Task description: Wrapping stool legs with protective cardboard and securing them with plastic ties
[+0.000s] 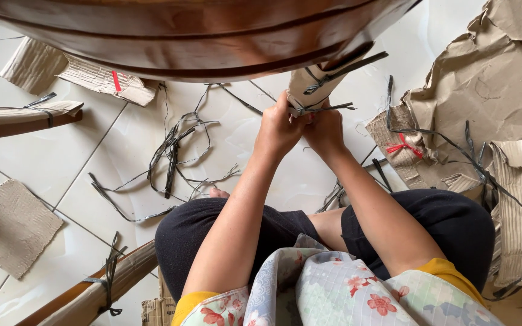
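Observation:
A polished dark wooden furniture piece (pixel 200 36) fills the top of the view. One of its legs (pixel 318 78) is wrapped in brown corrugated paper tied with black plastic strapping. My left hand (pixel 278 130) and my right hand (pixel 324 130) meet at the lower end of that wrapping, fingers pinched on the strap (pixel 327 107) and the paper edge. I squat on the white tiled floor, knees in black trousers.
Loose black straps (pixel 173 154) lie tangled on the tiles ahead. Torn brown paper and corrugated sheets (pixel 490 90) pile up at right. Other wrapped wooden legs sit at left (pixel 25 118) and lower left (pixel 110 281). A cardboard scrap (pixel 7 226) lies far left.

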